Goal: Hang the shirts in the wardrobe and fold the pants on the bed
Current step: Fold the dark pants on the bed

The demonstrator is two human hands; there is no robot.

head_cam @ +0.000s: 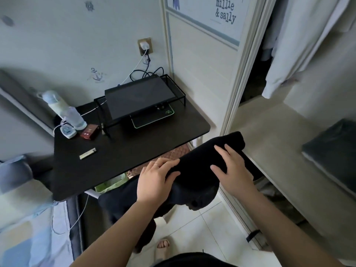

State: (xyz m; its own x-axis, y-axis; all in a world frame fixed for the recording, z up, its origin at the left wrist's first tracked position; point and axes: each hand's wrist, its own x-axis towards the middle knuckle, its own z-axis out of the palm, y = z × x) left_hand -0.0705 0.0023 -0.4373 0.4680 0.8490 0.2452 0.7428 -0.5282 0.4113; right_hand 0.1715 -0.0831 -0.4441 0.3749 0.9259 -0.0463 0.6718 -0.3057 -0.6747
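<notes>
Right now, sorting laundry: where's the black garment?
Centre-right of the head view: the left hand grips the black garment, the right hand rests on it, between the desk and the open wardrobe.

Both forearms bare, extended forward and converging. Left hand [156, 180] gripped one end of the black garment [194, 170], fingers curled over the top, thumb on the near face. Right hand [232, 166] lay palm-down on it, fingers spread, fairly straight.

The bed [21, 224], near left, is blurred and edge-cut. The poster [217, 12] runs off the top, folded cloth [335, 149] off the right. The left hand [156, 180] hides part of the garment [200, 166].
</notes>
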